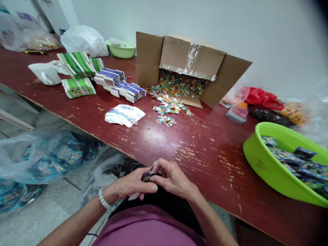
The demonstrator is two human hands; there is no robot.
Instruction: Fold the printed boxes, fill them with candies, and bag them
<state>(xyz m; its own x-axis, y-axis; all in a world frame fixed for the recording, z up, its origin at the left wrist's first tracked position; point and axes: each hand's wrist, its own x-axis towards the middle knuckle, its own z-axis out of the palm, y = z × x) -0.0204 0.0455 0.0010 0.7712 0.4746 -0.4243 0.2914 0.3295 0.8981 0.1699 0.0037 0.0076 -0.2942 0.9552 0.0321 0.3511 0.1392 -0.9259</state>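
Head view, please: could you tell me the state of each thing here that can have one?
Cardboard box: on its side, flaps open, candies spilling out.
Green basin: partly filled with dark packets.
Small packet: held by both hands at the table edge.
Left hand: fingers closed on the small packet.
Right hand: fingers pinching the small packet.
Flat cards: fanned stack, untouched.

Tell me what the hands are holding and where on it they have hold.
Both the left hand and right hand pinch one small purple packet between fingertips at the table edge; the exact spot of each grip is hidden by the fingers.
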